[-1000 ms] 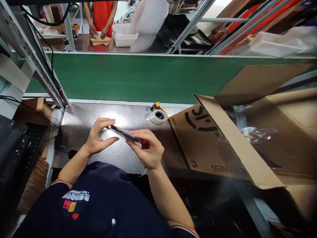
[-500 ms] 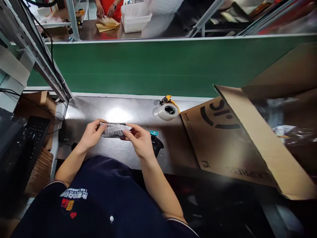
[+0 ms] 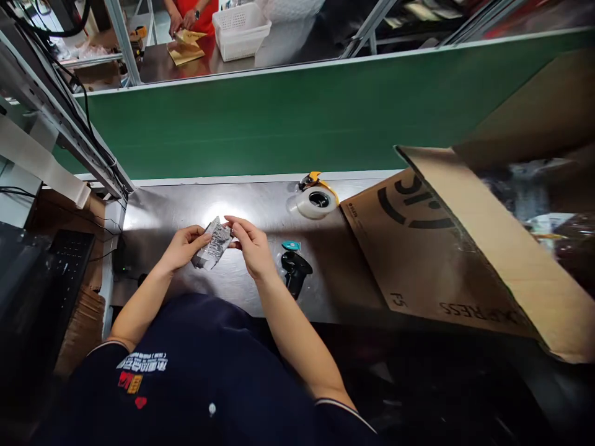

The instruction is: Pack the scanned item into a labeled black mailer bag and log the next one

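Note:
Both of my hands hold a small clear plastic packet (image 3: 212, 244) with a white printed label, just above the steel worktop (image 3: 260, 204). My left hand (image 3: 183, 246) pinches its lower left side. My right hand (image 3: 251, 246) pinches its upper right edge with thumb and forefinger. The packet is tilted, its top end pointing away from me. A black handheld scanner (image 3: 295, 271) lies on the worktop just right of my right hand.
A tape roll (image 3: 316, 202) sits near the green conveyor belt (image 3: 288, 124). A large open cardboard box (image 3: 465, 248) fills the right. A keyboard (image 3: 65, 260) lies far left. Across the belt another person's hands handle a brown envelope (image 3: 185, 46) beside a white basket (image 3: 242, 28).
The packet has been turned from lying flat and sideways to a tilted, more upright angle. My hands moved closer together and a little toward the belt.

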Demonstrator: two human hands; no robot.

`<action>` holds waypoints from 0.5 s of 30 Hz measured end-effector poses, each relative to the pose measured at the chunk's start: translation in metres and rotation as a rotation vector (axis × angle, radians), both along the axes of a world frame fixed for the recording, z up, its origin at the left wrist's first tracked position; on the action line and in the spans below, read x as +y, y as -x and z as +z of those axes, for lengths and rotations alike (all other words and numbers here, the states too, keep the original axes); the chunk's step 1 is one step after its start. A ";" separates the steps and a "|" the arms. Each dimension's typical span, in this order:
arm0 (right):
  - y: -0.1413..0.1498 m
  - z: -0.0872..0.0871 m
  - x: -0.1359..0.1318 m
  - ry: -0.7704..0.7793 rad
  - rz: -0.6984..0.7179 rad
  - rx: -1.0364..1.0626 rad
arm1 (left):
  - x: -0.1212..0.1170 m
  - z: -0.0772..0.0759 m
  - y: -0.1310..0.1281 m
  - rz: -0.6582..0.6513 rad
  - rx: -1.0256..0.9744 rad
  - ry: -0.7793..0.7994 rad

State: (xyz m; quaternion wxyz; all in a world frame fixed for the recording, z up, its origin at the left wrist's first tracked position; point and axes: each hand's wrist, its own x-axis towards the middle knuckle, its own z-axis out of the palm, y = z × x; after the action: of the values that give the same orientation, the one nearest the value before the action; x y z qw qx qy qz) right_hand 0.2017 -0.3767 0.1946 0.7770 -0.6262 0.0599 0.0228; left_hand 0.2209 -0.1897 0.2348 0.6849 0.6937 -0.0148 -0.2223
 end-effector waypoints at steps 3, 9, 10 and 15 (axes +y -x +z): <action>0.007 -0.015 0.008 0.003 0.003 -0.019 | -0.010 -0.012 0.006 0.155 -0.021 0.056; 0.019 -0.011 0.004 0.098 0.056 -0.101 | -0.002 -0.013 0.000 0.239 -0.172 -0.043; 0.019 -0.006 0.000 0.122 0.071 -0.105 | 0.001 -0.010 -0.003 0.263 -0.193 -0.036; 0.019 0.009 -0.015 0.200 0.100 -0.150 | 0.012 0.004 -0.012 0.186 -0.264 -0.059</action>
State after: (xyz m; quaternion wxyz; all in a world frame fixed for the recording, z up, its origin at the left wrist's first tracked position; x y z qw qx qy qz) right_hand 0.1825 -0.3918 0.2036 0.7108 -0.7028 -0.0276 0.0083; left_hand 0.2329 -0.1778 0.2387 0.6739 0.7352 -0.0341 -0.0653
